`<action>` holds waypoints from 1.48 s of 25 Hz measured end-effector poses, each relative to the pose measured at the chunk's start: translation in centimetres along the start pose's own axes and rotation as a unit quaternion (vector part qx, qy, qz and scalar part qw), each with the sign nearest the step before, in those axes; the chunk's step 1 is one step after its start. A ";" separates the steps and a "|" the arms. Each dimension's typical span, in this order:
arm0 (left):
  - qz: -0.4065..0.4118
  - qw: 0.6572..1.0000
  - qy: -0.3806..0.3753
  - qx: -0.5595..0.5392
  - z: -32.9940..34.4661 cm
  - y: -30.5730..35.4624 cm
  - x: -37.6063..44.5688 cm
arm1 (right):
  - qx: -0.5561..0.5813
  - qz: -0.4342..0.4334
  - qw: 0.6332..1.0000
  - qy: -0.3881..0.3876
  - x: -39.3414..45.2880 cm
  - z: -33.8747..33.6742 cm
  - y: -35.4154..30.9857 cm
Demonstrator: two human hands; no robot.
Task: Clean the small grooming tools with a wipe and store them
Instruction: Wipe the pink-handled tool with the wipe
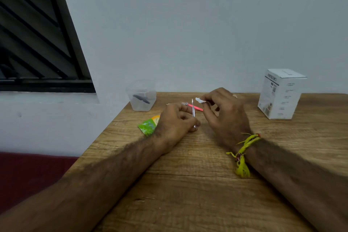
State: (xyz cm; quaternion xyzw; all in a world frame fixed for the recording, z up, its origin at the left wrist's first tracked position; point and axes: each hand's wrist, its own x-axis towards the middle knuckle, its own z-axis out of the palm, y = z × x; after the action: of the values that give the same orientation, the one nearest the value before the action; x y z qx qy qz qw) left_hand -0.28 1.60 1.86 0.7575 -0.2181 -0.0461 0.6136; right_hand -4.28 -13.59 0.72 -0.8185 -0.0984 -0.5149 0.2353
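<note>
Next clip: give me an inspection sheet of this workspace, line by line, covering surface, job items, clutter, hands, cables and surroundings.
Surface: wooden table, grain visible, pushed against the wall.
Job's things: thin metal tool held upright; small white wipe; pink-handled tool lying on the table behind the hands; clear plastic container at the far left corner with a dark tool inside.
Clutter: green sachet beside the left wrist; white cardboard box at far right.
Hands: left hand grips the metal tool; right hand pinches the wipe just beside the tool's tip; yellow thread band on the right wrist.
Cables: nothing seen.
Surroundings: pale wall; dark louvred window at left.
</note>
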 end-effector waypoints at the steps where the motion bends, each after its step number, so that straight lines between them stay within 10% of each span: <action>1: -0.003 1.000 -0.008 -0.016 -0.1 -0.1 0.2 | -0.003 -0.015 1.000 -0.017 0.0 0.3 -0.1; 16: -0.025 0.997 -0.013 -0.068 -0.1 -0.8 -0.7 | -0.093 -0.124 0.980 -0.123 -0.7 0.8 -0.9; 37: -0.015 0.999 -0.018 -0.039 0.0 -0.8 -0.6 | -0.035 -0.067 0.992 -0.102 -0.4 0.8 0.0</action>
State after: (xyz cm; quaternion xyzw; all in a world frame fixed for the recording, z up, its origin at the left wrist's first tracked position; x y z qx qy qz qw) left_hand -0.65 1.95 0.94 0.7353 -0.2161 -0.0771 0.6377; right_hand -3.78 -13.13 0.12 -0.8661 -0.1585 -0.4463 0.1598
